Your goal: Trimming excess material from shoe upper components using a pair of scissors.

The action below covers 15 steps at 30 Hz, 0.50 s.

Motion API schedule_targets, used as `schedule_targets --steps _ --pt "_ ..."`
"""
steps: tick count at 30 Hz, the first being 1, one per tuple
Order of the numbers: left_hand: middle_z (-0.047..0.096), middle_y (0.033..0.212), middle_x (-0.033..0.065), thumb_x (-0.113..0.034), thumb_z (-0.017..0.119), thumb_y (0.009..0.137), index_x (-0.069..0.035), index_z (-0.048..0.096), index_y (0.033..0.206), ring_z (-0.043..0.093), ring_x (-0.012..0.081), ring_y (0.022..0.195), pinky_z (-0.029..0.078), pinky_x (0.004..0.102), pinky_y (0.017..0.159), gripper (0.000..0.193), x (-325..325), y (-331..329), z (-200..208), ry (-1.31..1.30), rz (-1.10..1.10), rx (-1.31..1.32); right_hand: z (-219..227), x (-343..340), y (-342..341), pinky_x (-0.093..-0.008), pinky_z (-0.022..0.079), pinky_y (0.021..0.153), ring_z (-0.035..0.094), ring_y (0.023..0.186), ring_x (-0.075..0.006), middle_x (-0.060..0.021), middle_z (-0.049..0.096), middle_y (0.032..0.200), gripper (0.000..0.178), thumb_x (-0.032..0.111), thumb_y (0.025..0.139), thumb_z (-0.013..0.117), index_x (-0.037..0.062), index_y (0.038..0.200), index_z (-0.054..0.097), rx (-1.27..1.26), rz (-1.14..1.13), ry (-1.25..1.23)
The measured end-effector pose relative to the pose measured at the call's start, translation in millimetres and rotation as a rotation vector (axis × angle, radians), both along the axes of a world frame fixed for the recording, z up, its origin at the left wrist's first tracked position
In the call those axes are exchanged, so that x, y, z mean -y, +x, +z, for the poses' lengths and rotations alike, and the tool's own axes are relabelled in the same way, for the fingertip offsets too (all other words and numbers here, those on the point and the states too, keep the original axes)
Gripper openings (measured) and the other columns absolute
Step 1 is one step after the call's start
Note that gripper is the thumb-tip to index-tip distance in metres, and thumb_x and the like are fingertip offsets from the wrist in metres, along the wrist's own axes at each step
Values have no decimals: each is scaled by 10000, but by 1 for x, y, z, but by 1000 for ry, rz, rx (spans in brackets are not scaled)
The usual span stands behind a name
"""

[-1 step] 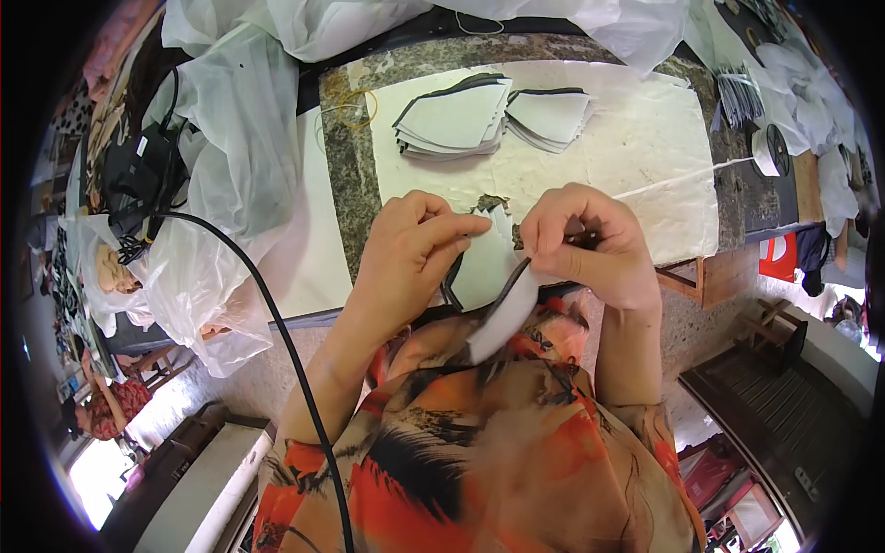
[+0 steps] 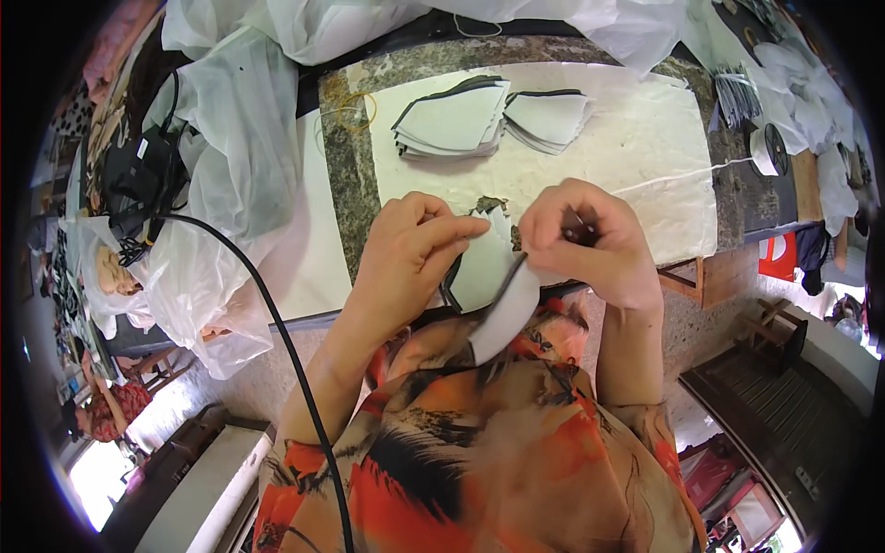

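Observation:
My left hand (image 2: 415,249) is closed, thumb and forefinger pinching the top of a white, dark-edged fabric panel (image 2: 484,267) near the table's front edge. That panel's upper border is jagged, and its layers cannot be told apart clearly. My right hand (image 2: 590,241) is closed too, its fingertips at the upper corner of a second white panel (image 2: 509,315) with a dark border, which hangs curved above my lap. Something dark shows inside the curl of my right fingers; I cannot make out what it is. Farther back lie two stacks of similar panels, a larger one (image 2: 452,120) and a smaller one (image 2: 548,120).
A cream sheet (image 2: 645,138) covers part of the worn table board. At the right stands a spool (image 2: 767,150) with white cord running toward my right hand. Plastic bags (image 2: 235,120) crowd the left, and a black cable (image 2: 267,300) crosses beside my left forearm.
My right hand has shifted very slightly, and the hanging panel has turned to show more of its white face. My left hand stays in place.

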<state>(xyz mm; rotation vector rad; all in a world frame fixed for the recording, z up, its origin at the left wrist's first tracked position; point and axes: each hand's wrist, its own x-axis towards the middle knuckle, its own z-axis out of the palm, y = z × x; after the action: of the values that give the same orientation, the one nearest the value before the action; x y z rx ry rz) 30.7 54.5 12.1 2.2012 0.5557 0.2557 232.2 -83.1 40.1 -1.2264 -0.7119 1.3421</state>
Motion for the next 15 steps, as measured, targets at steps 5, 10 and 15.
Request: schedule_targets --steps 5,10,15 --pt "674 965 98 -208 702 943 -41 738 1064 611 225 922 473 339 815 210 3 6 24 -377 166 154 -4 -8 -1 -226 448 740 555 819 -63 16 621 895 155 -17 870 739 53 949 626 10 -44 -74" --pt "655 781 53 -259 749 918 -7 714 1004 572 133 706 481 278 680 269 12 12 32 -545 100 -74 -4 -9 -6 -230 453 749 558 840 -65 10 628 934 112 16 906 718 39 985 641 70 9 -90" --pt "674 797 -11 -193 732 944 -2 726 1024 554 38 709 460 228 632 208 9 5 30 -766 168 -116 -12 -1 7 -301 512 793 628 905 -149 -47 655 1045 135 109 942 688 49 1060 665 343 23 185"
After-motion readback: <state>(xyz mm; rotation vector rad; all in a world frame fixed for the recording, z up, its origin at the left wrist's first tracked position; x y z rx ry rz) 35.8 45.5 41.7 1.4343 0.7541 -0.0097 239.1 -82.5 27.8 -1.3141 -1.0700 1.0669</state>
